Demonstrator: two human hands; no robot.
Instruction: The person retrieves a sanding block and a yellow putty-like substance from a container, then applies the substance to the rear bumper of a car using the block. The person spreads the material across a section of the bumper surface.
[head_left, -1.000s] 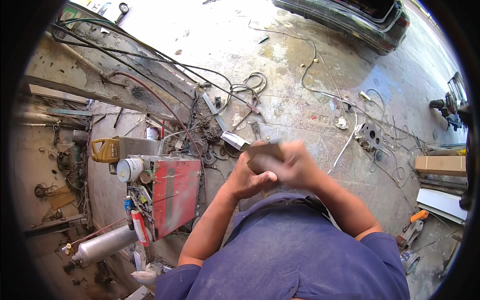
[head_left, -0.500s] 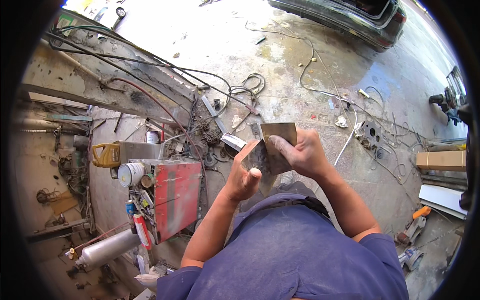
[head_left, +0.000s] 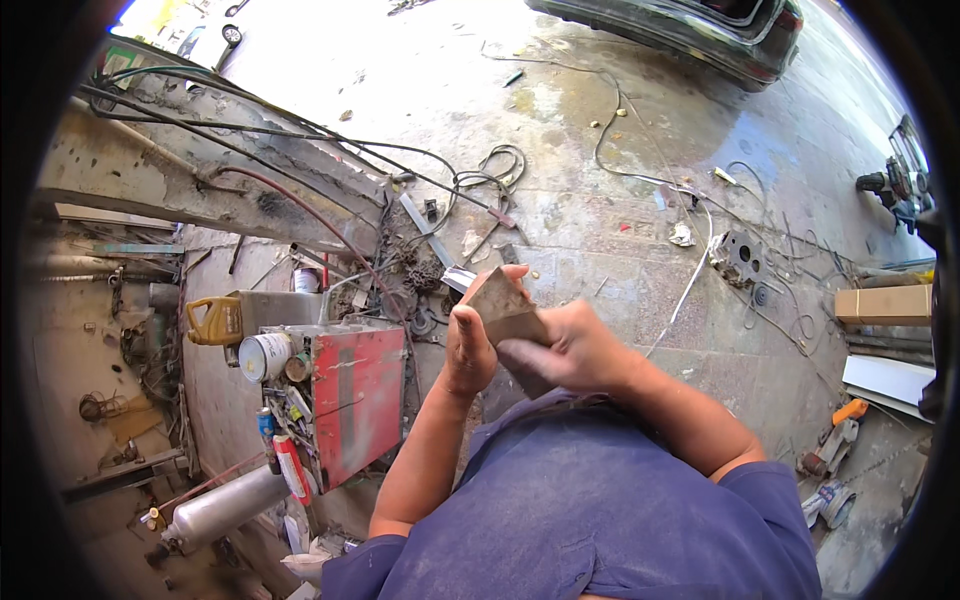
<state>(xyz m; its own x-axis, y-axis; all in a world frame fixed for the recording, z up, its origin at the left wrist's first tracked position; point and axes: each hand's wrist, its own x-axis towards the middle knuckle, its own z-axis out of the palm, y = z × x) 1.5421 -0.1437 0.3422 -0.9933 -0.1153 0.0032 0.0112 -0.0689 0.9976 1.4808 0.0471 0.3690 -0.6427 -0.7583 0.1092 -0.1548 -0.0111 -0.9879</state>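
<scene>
A gold jug (head_left: 213, 320) with a dark label stands leftmost; its print is too small to read. A white can (head_left: 265, 358) with a printed label lies by the red cabinet's (head_left: 360, 405) far left corner; a red-and-white tube (head_left: 290, 468) leans at its near left edge. Right of the cabinet, the left hand (head_left: 475, 345) is spread, thumb raised, fingers behind a flat plate (head_left: 505, 305), brownish, smudged, straight-edged, between both hands. The right hand (head_left: 572, 345) curls closed around its near right part; whether two plates overlap I cannot tell. Floor (head_left: 610, 230) stretches beyond the hands, crossed by hoses.
</scene>
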